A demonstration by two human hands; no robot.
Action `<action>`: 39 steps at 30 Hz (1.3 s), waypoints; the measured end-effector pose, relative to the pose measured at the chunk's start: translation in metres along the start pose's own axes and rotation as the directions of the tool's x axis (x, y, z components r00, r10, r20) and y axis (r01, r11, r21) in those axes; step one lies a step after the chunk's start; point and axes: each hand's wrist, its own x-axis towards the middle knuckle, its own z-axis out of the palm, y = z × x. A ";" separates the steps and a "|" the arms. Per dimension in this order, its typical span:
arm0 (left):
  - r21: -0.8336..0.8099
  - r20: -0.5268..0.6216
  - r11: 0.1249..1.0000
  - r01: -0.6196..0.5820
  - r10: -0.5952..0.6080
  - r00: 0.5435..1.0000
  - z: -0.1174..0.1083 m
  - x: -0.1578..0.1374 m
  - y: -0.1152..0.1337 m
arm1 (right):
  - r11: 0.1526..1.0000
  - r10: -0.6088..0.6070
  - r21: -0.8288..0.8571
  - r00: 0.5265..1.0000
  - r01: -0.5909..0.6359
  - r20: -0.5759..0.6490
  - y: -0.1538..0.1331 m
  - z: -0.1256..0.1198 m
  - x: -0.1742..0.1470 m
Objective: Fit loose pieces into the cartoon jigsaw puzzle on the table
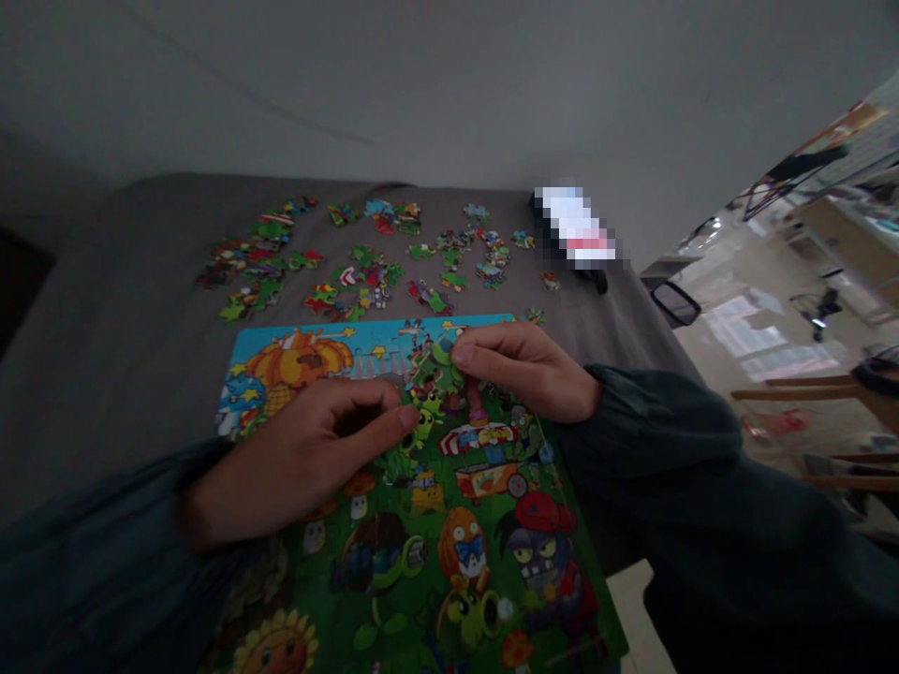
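Okay so everything's sitting on a grey cloth (126, 309), kinda wrinkled, and from where I'm standing I can't tell what's under it. Near side has a big cartoon puzzle (379, 599), mostly green with a blue strip up top. Past that there's a bunch of loose pieces (365, 267) in messy clumps, and right of those, a phone-like gadget (576, 229), lit screen too blurry to read.

Loose pieces (369, 271) lie behind the puzzle (423, 491); a device (572, 227) to their right.
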 end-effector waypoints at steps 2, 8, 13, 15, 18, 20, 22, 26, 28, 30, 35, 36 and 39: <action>0.003 -0.001 1.000 0.000 0.000 1.000 0.000 -0.001 0.000 | 1.000 0.005 0.007 1.000 -0.005 0.004 -0.001 0.000 0.000; 0.013 -0.012 1.000 -0.017 0.017 1.000 0.000 -0.001 0.000 | 0.997 0.018 0.080 1.000 -0.020 0.019 0.002 0.000 0.000; 0.053 -0.061 0.995 -0.084 0.087 0.994 -0.002 -0.001 0.001 | 0.987 0.047 0.153 0.998 -0.054 0.045 0.003 0.004 -0.002; 0.105 -0.096 0.980 -0.171 0.181 0.979 -0.002 -0.002 0.000 | 0.992 0.048 0.118 0.999 -0.051 0.023 0.002 0.006 -0.003; 0.224 -0.142 0.931 -0.290 0.325 0.935 -0.001 -0.004 0.000 | 0.999 0.023 0.035 1.000 -0.023 -0.010 0.001 0.008 -0.003; 0.285 -0.144 0.900 -0.331 0.382 0.913 0.001 -0.005 -0.001 | 0.999 0.028 0.020 1.000 -0.028 -0.006 0.000 0.009 -0.003; 0.325 -0.139 0.875 -0.360 0.420 0.897 0.001 -0.005 -0.002 | 0.998 0.047 0.032 0.999 -0.047 -0.004 0.001 0.008 -0.003; 0.349 -0.164 0.861 -0.370 0.445 0.880 0.002 -0.003 -0.003 | 0.993 0.093 0.075 0.995 -0.096 0.041 0.004 0.005 -0.002; 0.331 -0.188 0.871 -0.362 0.437 0.880 0.002 -0.002 -0.004 | 0.985 0.102 0.131 0.994 -0.108 0.048 0.006 0.004 -0.002; 0.295 -0.197 0.886 -0.359 0.423 0.884 0.002 -0.001 -0.002 | 0.977 0.105 0.181 0.992 -0.116 0.066 0.007 0.002 -0.002; 0.127 -0.230 0.951 -0.283 0.306 0.924 0.001 -0.004 0.008 | 0.949 0.102 0.284 0.986 -0.137 0.134 0.007 0.001 -0.004; 0.092 -0.282 0.966 -0.240 0.256 0.924 0.001 -0.004 0.010 | 0.946 0.083 0.303 0.991 -0.111 0.105 0.007 0.001 -0.004; 0.015 -0.500 0.998 -0.059 0.059 0.864 -0.001 -0.004 0.011 | 0.943 0.024 0.332 0.999 -0.010 -0.039 0.007 0.006 -0.003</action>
